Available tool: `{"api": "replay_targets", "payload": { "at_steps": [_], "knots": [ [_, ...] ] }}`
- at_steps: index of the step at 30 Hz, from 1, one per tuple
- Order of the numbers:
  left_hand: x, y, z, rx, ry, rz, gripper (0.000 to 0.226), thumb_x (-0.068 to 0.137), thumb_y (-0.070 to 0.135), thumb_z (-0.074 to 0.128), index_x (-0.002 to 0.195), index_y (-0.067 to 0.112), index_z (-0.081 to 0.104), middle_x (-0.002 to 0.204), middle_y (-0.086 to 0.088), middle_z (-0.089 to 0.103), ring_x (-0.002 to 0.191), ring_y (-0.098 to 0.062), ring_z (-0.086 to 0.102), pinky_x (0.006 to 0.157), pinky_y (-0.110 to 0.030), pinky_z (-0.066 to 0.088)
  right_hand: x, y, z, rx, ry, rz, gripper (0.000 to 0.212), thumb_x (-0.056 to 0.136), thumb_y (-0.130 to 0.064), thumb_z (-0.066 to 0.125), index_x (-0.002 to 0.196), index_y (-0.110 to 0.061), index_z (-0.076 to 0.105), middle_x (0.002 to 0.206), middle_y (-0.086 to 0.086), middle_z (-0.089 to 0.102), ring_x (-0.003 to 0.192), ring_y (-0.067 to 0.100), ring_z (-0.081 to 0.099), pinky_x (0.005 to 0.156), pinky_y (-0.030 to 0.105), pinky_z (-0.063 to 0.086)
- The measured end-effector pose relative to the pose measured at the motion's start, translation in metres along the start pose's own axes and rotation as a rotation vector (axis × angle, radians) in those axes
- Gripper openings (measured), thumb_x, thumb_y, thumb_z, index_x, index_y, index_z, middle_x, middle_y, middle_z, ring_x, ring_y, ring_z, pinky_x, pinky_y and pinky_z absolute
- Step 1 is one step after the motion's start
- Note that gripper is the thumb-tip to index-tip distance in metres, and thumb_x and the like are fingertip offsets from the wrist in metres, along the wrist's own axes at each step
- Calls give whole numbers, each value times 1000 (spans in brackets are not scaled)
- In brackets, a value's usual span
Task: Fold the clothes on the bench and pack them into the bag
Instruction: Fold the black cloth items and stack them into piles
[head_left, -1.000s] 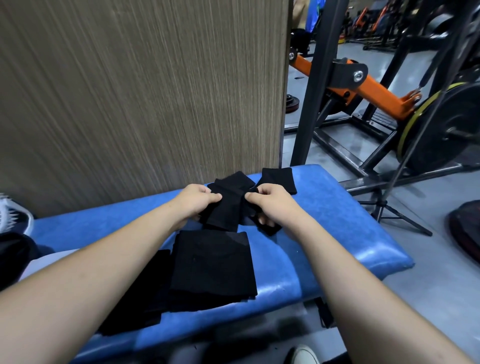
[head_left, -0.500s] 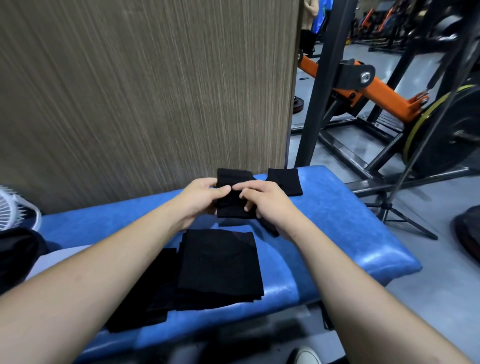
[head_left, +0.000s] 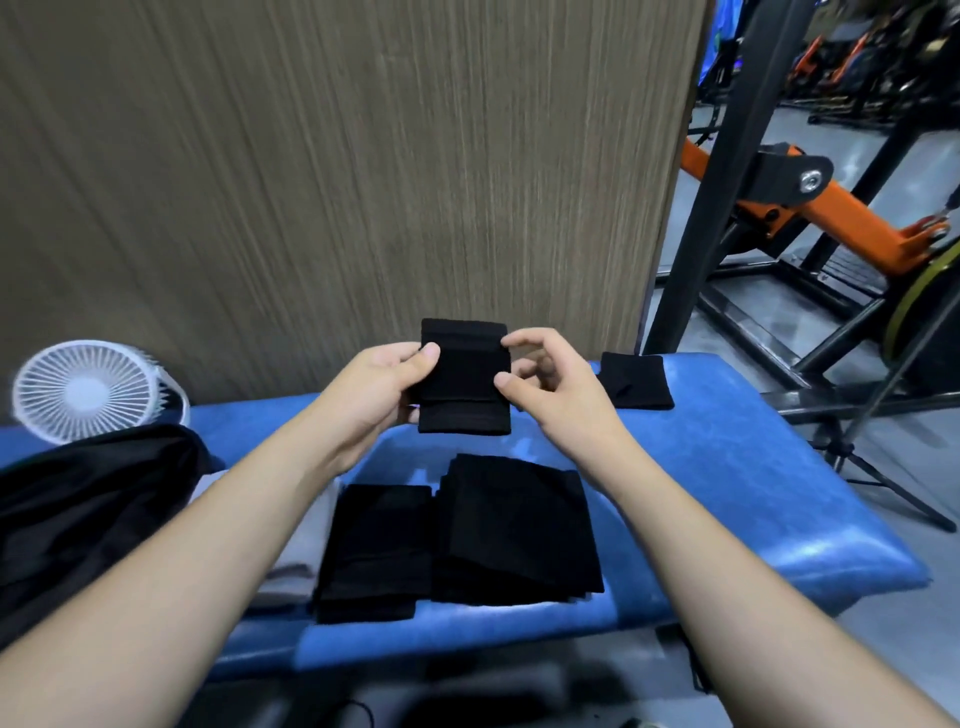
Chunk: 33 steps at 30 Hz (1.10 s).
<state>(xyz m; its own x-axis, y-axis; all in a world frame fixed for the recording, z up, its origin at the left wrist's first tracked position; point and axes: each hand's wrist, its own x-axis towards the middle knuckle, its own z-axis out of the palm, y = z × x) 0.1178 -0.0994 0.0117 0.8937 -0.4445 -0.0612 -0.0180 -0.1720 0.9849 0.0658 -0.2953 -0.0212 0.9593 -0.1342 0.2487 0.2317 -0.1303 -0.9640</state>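
Folding looks nearly done: left hand (head_left: 382, 400) and right hand (head_left: 553, 387) pinch a small folded black cloth (head_left: 464, 376) above the blue padded bench (head_left: 727, 467); two folded black stacks (head_left: 462, 535) wait near its front edge, unpacked.

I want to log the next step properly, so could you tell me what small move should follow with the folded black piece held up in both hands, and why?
Probably lower it onto the bench, beside the other small folded piece. The small black cloth looks fully folded, pinched by the left hand and right hand above the folded stacks.
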Motion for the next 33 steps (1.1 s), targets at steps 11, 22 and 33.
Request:
{"api": "replay_targets", "payload": {
  "at_steps": [11, 22, 33],
  "knots": [
    [-69, -44, -44, 228, 293, -18, 34, 87, 28, 73, 116, 35, 57, 66, -3, 55, 63, -15, 52, 67, -31, 43, -22, -10, 60, -466, -265, -39, 17, 85, -22, 75, 100, -24, 68, 69, -8, 50, 64, 6, 48, 66, 20, 39],
    [-76, -68, -49, 894, 334, -42, 38, 84, 49, 68, 117, 31, 59, 81, 12, 64, 99, -14, 59, 94, -34, 41, -27, 6, 84, -973, -410, -151, 27, 85, -36, 75, 110, -31, 67, 74, -14, 53, 93, 9, 44, 114, 29, 20],
    [-74, -82, -40, 1122, 361, 101, 47, 90, 49, 60, 134, 35, 52, 124, 12, 44, 121, -15, 35, 94, -26, 20, -29, 12, 87, -1122, -447, -183, 30, 85, -52, 66, 112, -39, 62, 101, -10, 45, 101, 16, 41, 111, 35, 22]
  ]
}}
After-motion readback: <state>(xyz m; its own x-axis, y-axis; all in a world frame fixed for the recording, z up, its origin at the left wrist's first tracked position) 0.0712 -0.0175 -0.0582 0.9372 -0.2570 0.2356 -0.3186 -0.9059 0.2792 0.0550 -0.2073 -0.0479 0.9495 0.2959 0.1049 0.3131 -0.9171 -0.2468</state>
